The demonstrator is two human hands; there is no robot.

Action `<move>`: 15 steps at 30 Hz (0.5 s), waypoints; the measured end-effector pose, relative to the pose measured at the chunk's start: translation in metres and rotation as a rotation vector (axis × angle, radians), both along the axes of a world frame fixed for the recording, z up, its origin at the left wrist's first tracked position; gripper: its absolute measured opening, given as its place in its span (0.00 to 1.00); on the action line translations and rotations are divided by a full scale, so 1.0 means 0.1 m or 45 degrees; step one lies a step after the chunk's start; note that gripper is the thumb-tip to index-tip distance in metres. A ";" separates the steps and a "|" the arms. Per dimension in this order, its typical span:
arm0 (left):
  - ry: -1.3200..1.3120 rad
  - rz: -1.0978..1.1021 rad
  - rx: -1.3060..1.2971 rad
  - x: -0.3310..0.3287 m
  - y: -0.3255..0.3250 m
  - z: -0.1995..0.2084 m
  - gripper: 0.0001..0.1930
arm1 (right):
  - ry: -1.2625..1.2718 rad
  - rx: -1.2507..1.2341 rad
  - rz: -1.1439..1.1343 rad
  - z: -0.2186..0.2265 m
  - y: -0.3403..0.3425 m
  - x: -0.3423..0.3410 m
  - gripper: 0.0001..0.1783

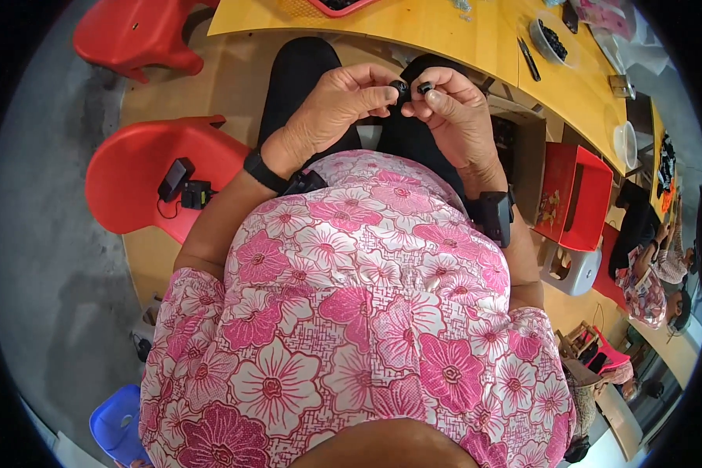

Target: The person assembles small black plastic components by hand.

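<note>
My left hand (pixel 337 103) pinches a small round black piece (pixel 400 89) between thumb and fingertips. In my right hand (pixel 459 115), thumb and fingers close on a smaller black piece (pixel 425 87). The two pieces are held close to each other over my lap, with a small gap between them. Both look like small moulded parts, and their exact kind cannot be made out. A dark band circles each wrist, each with a black device at it.
Ahead is a yellow table (pixel 460 35) with a white bowl (pixel 548 40) of black pieces, a slim black tool (pixel 529 59) and a red tray (pixel 340 6). A red chair (pixel 132 168) holding black devices stands left; a red box (pixel 573 196) stands right. Other people sit far right.
</note>
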State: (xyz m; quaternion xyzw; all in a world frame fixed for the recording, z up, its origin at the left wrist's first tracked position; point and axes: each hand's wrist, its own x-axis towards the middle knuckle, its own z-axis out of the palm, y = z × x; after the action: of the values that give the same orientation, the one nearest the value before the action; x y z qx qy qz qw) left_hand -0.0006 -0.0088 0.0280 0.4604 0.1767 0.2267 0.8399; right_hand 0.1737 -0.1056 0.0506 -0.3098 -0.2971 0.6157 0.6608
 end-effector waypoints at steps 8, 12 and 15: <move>0.021 -0.001 0.074 -0.02 0.00 -0.04 0.13 | -0.170 -0.044 -0.093 -0.01 0.04 -0.05 0.10; 0.024 0.003 0.062 -0.05 0.01 -0.06 0.13 | -0.174 -0.028 -0.085 -0.04 0.08 -0.07 0.10; 0.001 0.011 0.038 -0.05 0.01 -0.07 0.13 | -0.231 -0.063 -0.106 -0.01 0.10 -0.09 0.10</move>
State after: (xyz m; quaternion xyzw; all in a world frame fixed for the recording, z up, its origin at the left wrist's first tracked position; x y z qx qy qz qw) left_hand -0.0052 -0.0078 0.0206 0.4723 0.1754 0.2327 0.8319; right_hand 0.1647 -0.0961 0.0498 -0.3924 -0.3274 0.5644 0.6483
